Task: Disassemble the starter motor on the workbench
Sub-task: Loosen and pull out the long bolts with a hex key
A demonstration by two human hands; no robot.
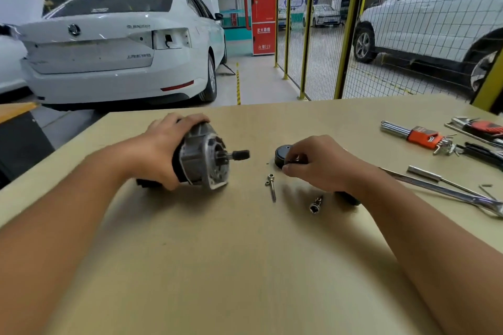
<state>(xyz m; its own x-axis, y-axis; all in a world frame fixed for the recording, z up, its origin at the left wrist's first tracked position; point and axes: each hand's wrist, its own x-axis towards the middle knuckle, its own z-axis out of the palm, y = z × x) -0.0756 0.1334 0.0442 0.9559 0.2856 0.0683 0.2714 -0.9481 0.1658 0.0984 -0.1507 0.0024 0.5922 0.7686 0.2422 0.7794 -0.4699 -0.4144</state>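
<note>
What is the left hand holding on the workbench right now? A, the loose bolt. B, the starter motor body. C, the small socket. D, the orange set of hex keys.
B: the left hand grips the starter motor body, which lies on its side with its shaft pointing toward the right hand; the hex keys, bolt and socket lie untouched on the workbench.
</note>
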